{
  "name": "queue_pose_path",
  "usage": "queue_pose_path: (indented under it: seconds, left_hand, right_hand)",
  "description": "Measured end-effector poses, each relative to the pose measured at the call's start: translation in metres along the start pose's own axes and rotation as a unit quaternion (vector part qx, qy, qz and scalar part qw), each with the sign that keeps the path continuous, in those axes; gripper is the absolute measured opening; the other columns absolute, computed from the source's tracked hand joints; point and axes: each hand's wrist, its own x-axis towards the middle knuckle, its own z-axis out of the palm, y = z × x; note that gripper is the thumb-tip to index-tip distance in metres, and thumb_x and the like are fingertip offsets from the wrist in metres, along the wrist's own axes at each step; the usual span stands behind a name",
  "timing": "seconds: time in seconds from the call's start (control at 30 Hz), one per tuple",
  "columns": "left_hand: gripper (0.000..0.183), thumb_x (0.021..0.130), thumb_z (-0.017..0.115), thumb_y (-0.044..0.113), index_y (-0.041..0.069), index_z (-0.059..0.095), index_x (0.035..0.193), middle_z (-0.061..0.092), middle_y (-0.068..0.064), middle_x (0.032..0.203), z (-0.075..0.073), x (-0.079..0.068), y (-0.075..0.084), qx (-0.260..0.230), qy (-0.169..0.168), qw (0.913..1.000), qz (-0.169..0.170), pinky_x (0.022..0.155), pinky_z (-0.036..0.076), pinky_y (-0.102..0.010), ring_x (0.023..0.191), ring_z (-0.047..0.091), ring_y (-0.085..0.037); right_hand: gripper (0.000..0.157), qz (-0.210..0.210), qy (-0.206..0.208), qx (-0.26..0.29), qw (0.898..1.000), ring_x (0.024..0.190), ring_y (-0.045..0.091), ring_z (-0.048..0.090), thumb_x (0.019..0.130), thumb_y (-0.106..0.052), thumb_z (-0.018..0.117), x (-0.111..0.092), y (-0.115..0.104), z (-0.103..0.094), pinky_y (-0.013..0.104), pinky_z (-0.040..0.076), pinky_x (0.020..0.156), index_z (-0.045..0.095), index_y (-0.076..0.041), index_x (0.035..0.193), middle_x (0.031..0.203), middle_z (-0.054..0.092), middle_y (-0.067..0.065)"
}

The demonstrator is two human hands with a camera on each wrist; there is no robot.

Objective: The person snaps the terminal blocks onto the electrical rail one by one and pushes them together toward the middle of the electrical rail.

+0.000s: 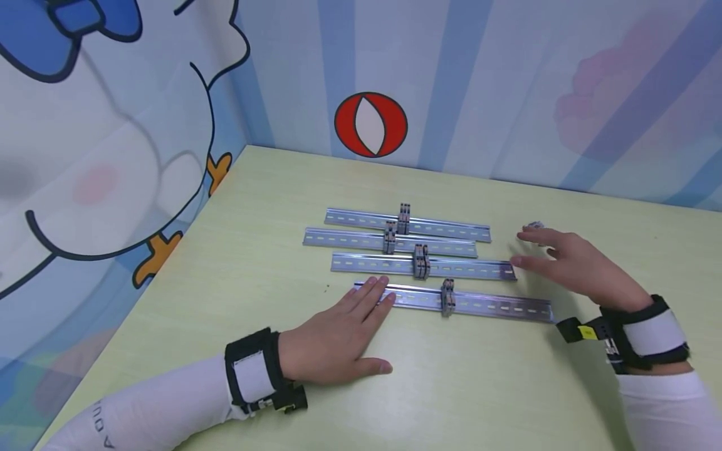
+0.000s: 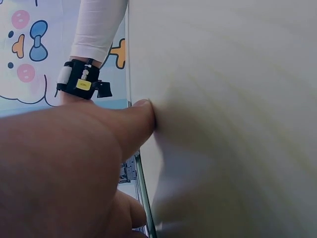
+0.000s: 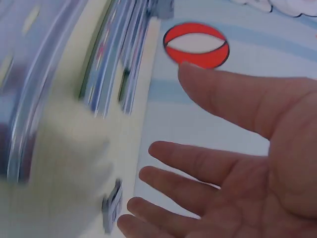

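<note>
My left hand (image 1: 333,341) lies palm down, its straight fingers resting over the left end of the nearest slotted metal DIN rail (image 1: 502,307). A small grey terminal block (image 1: 448,297) sits upright on that rail, right of the fingertips. To the right, my right hand (image 1: 575,266) is held above the table, fingers extended and thumb apart, with nothing in its grasp. Just beyond its fingers is a small loose grey piece (image 1: 534,224), partly hidden in the head view; the right wrist view shows this piece (image 3: 113,207) standing near the fingertips.
Behind the nearest rail lie further DIN rails (image 1: 372,263), roughly parallel, each with small grey blocks (image 1: 421,262) near its middle. The pale wooden table (image 1: 271,250) meets a printed wall (image 1: 282,75) at the back and left.
</note>
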Motion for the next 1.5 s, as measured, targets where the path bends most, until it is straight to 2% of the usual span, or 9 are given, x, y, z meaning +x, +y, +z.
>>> queue_pose_path:
  seconds: [0.17, 0.27, 0.4, 0.57, 0.63, 0.8, 1.07, 1.3, 1.5]
  left_hand:
    - [0.094, 0.094, 0.043, 0.065, 0.005, 0.008, 0.158, -0.004, -0.017, 0.166, -0.001, -0.001, 0.000, 0.000, -0.003, 1.0000, -0.001, 0.125, 0.012, -0.043, 0.153, -0.005, -0.028]
    - [0.094, 0.094, 0.044, 0.064, 0.004, 0.009, 0.158, -0.003, -0.018, 0.166, 0.000, 0.000, 0.000, -0.004, 0.001, 1.0000, 0.002, 0.124, 0.013, -0.044, 0.153, -0.005, -0.028]
    - [0.094, 0.094, 0.044, 0.063, 0.004, 0.010, 0.158, -0.003, -0.018, 0.166, 0.001, 0.001, 0.000, -0.006, 0.007, 0.9999, 0.007, 0.124, 0.013, -0.044, 0.153, -0.004, -0.028]
    - [0.094, 0.094, 0.043, 0.064, 0.004, 0.010, 0.158, -0.003, -0.018, 0.166, 0.000, 0.001, 0.000, 0.001, 0.006, 1.0000, 0.007, 0.124, 0.014, -0.044, 0.153, -0.004, -0.028]
    - [0.094, 0.094, 0.043, 0.065, 0.004, 0.010, 0.158, -0.002, -0.018, 0.166, 0.000, 0.001, 0.000, 0.001, 0.005, 1.0000, 0.006, 0.124, 0.014, -0.044, 0.153, -0.004, -0.028]
    - [0.094, 0.095, 0.043, 0.064, 0.004, 0.010, 0.158, -0.002, -0.018, 0.166, 0.001, 0.000, 0.000, 0.000, 0.003, 1.0000, 0.007, 0.124, 0.013, -0.044, 0.153, -0.004, -0.029]
    - [0.094, 0.094, 0.042, 0.065, 0.005, 0.009, 0.158, -0.004, -0.018, 0.166, 0.003, 0.001, 0.000, -0.002, 0.003, 1.0000, 0.009, 0.125, 0.012, -0.044, 0.153, -0.006, -0.028]
    - [0.094, 0.094, 0.041, 0.066, 0.005, 0.008, 0.158, -0.005, -0.017, 0.166, 0.004, 0.000, -0.001, 0.004, 0.006, 0.9999, 0.008, 0.125, 0.012, -0.044, 0.152, -0.006, -0.028]
    - [0.095, 0.094, 0.041, 0.066, 0.005, 0.007, 0.158, -0.006, -0.017, 0.166, 0.002, 0.000, -0.001, 0.005, 0.003, 1.0000, 0.005, 0.125, 0.012, -0.044, 0.152, -0.007, -0.028]
  right_hand:
    - [0.090, 0.044, -0.056, -0.050, 0.996, 0.140, 0.057, 0.021, 0.093, -0.058, 0.053, 0.001, 0.018, -0.004, 0.073, 0.031, 0.102, 0.016, -0.006, 0.157, 0.158, 0.017, 0.034]
    - [0.093, 0.056, -0.066, -0.084, 0.993, 0.137, 0.059, 0.022, 0.093, -0.059, 0.053, 0.001, 0.023, -0.005, 0.073, 0.033, 0.101, 0.018, -0.001, 0.156, 0.155, 0.020, 0.039]
    - [0.084, 0.068, -0.044, -0.119, 0.990, 0.130, 0.057, 0.039, 0.095, -0.055, 0.053, -0.003, 0.025, -0.010, 0.066, 0.046, 0.091, 0.031, 0.005, 0.150, 0.146, 0.037, 0.040]
    - [0.064, 0.075, -0.012, -0.135, 0.988, 0.108, 0.051, 0.061, 0.096, -0.036, 0.059, -0.007, 0.025, -0.015, 0.052, 0.055, 0.073, 0.047, 0.011, 0.137, 0.123, 0.061, 0.037]
    - [0.059, 0.078, 0.000, -0.143, 0.987, 0.103, 0.052, 0.062, 0.095, -0.028, 0.061, -0.007, 0.028, -0.016, 0.052, 0.055, 0.071, 0.048, 0.014, 0.134, 0.118, 0.062, 0.040]
    - [0.053, 0.084, 0.025, -0.170, 0.982, 0.101, 0.055, 0.060, 0.091, -0.016, 0.065, -0.003, 0.036, -0.011, 0.056, 0.054, 0.072, 0.050, 0.018, 0.130, 0.121, 0.054, 0.046]
    - [0.045, 0.082, 0.044, -0.160, 0.983, 0.081, 0.040, 0.064, 0.083, -0.004, 0.071, 0.002, 0.040, -0.005, 0.043, 0.055, 0.060, 0.058, 0.018, 0.121, 0.103, 0.065, 0.038]
    - [0.045, 0.092, 0.045, -0.158, 0.982, 0.074, 0.033, 0.062, 0.081, -0.003, 0.072, 0.002, 0.039, -0.007, 0.034, 0.050, 0.055, 0.060, 0.018, 0.118, 0.095, 0.068, 0.033]
    - [0.046, 0.103, 0.053, -0.152, 0.982, 0.075, 0.033, 0.061, 0.078, -0.008, 0.076, 0.003, 0.040, -0.006, 0.033, 0.050, 0.055, 0.062, 0.018, 0.115, 0.095, 0.068, 0.032]
